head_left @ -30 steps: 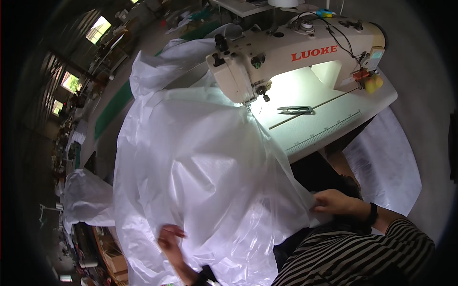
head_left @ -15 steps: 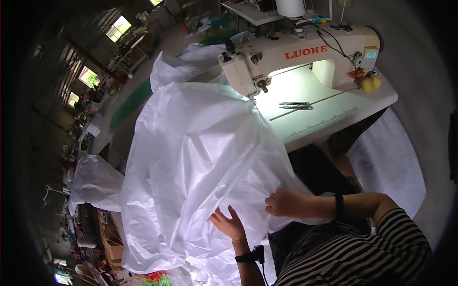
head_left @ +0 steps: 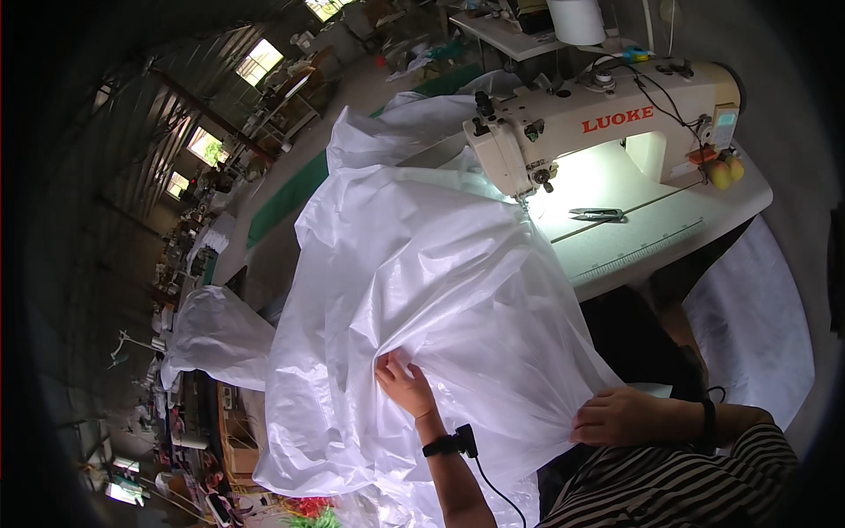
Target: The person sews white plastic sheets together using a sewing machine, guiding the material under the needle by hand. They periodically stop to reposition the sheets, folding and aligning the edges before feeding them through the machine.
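Observation:
A large sheet of thin white fabric (head_left: 431, 290) spills from under the needle of a cream sewing machine (head_left: 607, 119) down over my lap. My left hand (head_left: 403, 384) pinches a fold of it near the middle. My right hand (head_left: 616, 415) is closed on its lower right edge, close to my striped sleeve. The cloth stretches in a taut ridge from the needle to my right hand.
Small thread snips (head_left: 597, 213) lie on the lit white machine table (head_left: 651, 242). More white cloth hangs at the right (head_left: 753, 317), and a white bundle (head_left: 216, 334) sits at the left. Workbenches and clutter fill the dim hall behind.
My left hand has climbed higher up the fabric and my right hand has slid right and down along its edge. The view has swung, so the machine sits further right.

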{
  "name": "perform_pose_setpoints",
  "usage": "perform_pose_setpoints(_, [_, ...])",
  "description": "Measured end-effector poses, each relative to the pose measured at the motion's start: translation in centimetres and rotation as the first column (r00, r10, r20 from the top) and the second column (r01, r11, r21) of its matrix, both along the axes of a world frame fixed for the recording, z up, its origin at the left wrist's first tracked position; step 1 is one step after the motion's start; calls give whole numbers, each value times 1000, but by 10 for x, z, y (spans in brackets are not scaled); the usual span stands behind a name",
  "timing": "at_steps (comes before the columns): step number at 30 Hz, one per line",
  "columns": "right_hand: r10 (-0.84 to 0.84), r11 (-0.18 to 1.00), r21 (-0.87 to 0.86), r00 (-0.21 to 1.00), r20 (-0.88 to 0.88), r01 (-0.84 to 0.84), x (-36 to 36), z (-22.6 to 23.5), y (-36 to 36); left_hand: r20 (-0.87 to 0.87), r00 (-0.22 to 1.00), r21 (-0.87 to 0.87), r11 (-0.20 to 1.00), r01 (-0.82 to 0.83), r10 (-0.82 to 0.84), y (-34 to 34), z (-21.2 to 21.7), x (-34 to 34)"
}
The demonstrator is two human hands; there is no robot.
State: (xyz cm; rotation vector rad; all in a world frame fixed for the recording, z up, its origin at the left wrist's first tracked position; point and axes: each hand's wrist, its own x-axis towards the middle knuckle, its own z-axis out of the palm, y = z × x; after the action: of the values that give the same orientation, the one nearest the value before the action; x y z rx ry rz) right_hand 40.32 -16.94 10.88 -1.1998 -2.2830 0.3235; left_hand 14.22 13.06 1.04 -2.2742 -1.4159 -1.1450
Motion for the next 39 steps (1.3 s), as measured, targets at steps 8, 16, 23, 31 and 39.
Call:
perform_pose_setpoints(8, [-390, 875, -399, 90, -916, -274, 7, -15, -19, 622, 767, -739, 207, 641, -158, -79, 39, -70])
perform_pose_setpoints(16, [-739, 670, -708, -104, -666, -222, 15, -13, -20, 511, 856, -617, 661, 427, -76, -137, 60, -59])
perform_pose_setpoints(23, [-479, 731, -667, 585, -654, -147, -4, -23, -31, 572, 814, -735, 378, 562, -99, -205, 122, -40])
perform_pose_setpoints(31, [-102, 981, -194, 926, -363, 31, -40, -17, -43, 610, 788, -788, 41, 615, -85, -256, 74, 17])
perform_pose_setpoints(39, [-80, 985, 137, 984, -158, 102, -33, -16, -52, 618, 783, -786, 54, 616, 73, -276, 99, 51])
